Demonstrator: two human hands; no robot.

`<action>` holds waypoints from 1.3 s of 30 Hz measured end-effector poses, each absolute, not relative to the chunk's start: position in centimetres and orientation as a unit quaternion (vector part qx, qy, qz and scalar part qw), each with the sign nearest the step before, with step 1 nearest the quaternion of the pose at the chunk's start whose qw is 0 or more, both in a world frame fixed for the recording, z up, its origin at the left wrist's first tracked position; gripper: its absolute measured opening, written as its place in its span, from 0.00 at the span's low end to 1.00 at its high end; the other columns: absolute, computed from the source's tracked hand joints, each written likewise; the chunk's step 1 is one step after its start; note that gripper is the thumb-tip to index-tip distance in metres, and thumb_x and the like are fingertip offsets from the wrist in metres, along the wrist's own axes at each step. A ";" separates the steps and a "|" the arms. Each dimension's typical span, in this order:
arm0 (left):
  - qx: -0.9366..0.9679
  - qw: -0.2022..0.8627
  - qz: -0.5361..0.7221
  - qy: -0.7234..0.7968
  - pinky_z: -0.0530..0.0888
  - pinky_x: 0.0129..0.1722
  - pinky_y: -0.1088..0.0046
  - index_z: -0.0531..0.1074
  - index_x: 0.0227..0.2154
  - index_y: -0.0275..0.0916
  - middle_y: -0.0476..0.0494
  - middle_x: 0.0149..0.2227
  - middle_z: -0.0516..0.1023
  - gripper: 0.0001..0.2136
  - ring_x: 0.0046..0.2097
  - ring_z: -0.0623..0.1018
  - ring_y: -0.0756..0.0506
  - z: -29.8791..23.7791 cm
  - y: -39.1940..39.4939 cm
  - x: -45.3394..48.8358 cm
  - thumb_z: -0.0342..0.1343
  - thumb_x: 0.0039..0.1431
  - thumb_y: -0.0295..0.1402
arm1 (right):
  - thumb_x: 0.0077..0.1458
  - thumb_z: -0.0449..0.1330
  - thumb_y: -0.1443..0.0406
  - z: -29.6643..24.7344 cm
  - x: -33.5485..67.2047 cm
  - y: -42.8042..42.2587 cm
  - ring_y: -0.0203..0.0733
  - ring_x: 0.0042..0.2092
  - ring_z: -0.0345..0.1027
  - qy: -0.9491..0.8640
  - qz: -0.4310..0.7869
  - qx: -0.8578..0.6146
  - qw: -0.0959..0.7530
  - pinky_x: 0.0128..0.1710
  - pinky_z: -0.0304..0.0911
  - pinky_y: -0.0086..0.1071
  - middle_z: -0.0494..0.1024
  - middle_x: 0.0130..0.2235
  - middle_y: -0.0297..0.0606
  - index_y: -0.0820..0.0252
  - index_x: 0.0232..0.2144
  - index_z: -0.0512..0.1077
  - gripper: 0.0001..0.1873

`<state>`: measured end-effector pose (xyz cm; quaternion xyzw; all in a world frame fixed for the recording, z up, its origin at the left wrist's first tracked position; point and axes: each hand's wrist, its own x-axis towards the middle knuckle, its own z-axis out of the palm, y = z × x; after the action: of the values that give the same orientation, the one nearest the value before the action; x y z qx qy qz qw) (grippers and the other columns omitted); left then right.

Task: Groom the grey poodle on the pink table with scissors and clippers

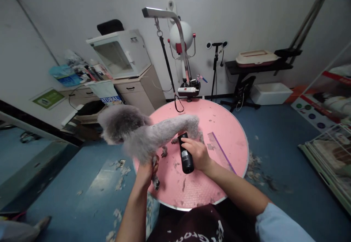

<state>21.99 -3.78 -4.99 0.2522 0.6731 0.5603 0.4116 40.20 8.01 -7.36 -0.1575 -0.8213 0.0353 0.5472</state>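
A small grey poodle point(145, 132) stands on a round pink grooming table point(225, 125), head to the left. My left hand point(146, 170) is closed around one of its front legs, lifting the paw near the table's left edge. My right hand point(196, 154) grips a black electric clipper point(185, 154), its head pointing up under the dog's belly. A purple comb point(219, 148) lies on the table just right of my right hand. Bits of cut fur lie on the pink surface.
A metal grooming arm point(175, 26) with a black leash rises at the table's far side. Cabinets and a white box point(123, 53) stand at the back left, a black table point(255, 66) at the back right. Fur clumps litter the blue floor point(274, 139).
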 end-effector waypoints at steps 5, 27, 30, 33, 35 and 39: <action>0.247 0.407 0.569 0.670 0.46 0.16 0.82 0.59 0.21 0.38 0.56 0.18 0.56 0.31 0.16 0.50 0.59 -5.1 -3.9 22.0 0.50 0.41 0.67 | 0.57 0.57 0.69 -8.5 39.9 8.5 0.45 0.48 0.74 -0.807 0.075 -0.165 0.562 0.46 0.73 0.38 0.77 0.50 0.49 0.61 0.45 0.69 0.13; 0.238 0.403 0.576 0.670 0.47 0.16 0.82 0.59 0.20 0.38 0.56 0.17 0.57 0.28 0.16 0.51 0.59 -5.0 -3.6 22.1 0.54 0.43 0.61 | 0.58 0.60 0.68 -11.6 39.5 9.5 0.44 0.48 0.76 -0.795 0.066 -0.148 0.584 0.42 0.75 0.37 0.77 0.50 0.52 0.61 0.45 0.66 0.12; 0.225 0.402 0.576 0.675 0.47 0.16 0.82 0.58 0.20 0.38 0.56 0.17 0.57 0.27 0.16 0.51 0.59 -5.1 -3.6 22.1 0.55 0.43 0.60 | 0.56 0.62 0.68 -12.0 39.6 9.8 0.43 0.45 0.77 -0.798 0.071 -0.128 0.585 0.39 0.75 0.34 0.77 0.50 0.51 0.61 0.45 0.67 0.14; 0.230 0.402 0.576 0.673 0.46 0.15 0.82 0.58 0.20 0.38 0.56 0.18 0.58 0.27 0.16 0.51 0.59 -5.0 -3.7 22.1 0.54 0.44 0.61 | 0.54 0.63 0.69 -11.9 39.5 10.0 0.42 0.45 0.77 -0.790 0.064 -0.107 0.600 0.39 0.75 0.34 0.77 0.51 0.50 0.60 0.46 0.66 0.16; 0.239 0.399 0.575 0.673 0.47 0.15 0.82 0.59 0.20 0.38 0.55 0.18 0.58 0.27 0.16 0.51 0.59 -4.9 -3.8 22.2 0.52 0.45 0.61 | 0.56 0.61 0.69 -11.8 39.4 10.2 0.43 0.48 0.75 -0.799 0.069 -0.112 0.587 0.42 0.75 0.35 0.76 0.51 0.51 0.61 0.46 0.66 0.15; 0.235 0.396 0.577 0.675 0.47 0.15 0.82 0.58 0.20 0.38 0.56 0.18 0.58 0.26 0.16 0.51 0.59 -4.9 -3.7 22.2 0.53 0.45 0.60 | 0.56 0.61 0.69 -11.9 39.5 10.1 0.44 0.47 0.76 -0.811 0.077 -0.123 0.567 0.41 0.75 0.35 0.78 0.49 0.52 0.62 0.45 0.67 0.14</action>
<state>22.20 -3.73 -4.88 0.2345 0.6748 0.5767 0.3963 39.50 10.11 -11.91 -0.1233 -0.8110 0.0774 0.5666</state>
